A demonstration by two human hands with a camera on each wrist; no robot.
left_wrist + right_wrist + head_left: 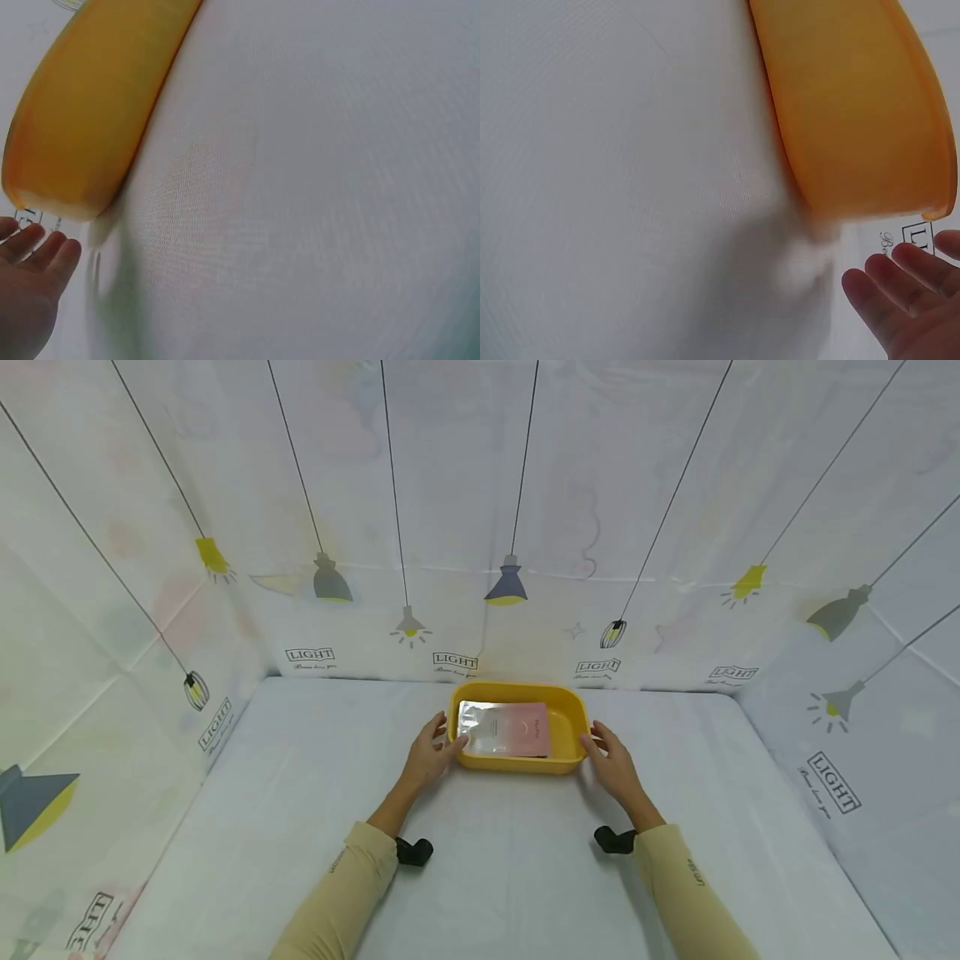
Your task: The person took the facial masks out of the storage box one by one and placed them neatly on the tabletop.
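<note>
A white backdrop [450, 460] printed with hanging lamps rises at the far side and along the left and right. Below it spreads the table [510, 877], covered in white. On its far part, close to the backdrop, sits a yellow tray [566, 735] with rounded corners and raised walls. It looks like smooth, fairly stiff plastic, probably light and not fragile; the two short ends, left and right, seem the best places to hold it, thumbs over the rim and fingers outside, kept level so the contents do not slide.

A flat packet [504, 729], silver on the left and pink on the right, lies inside the tray toward its left end. It is likely light, bendable and slick, easiest to pinch by an edge.

The left hand [429, 758] is at the tray's left end, its thumb at the rim and its fingers loosely extended outside. The right hand [615, 767] mirrors it at the right end. Neither is curled round the tray; whether the thumbs press it, I cannot tell.
</note>
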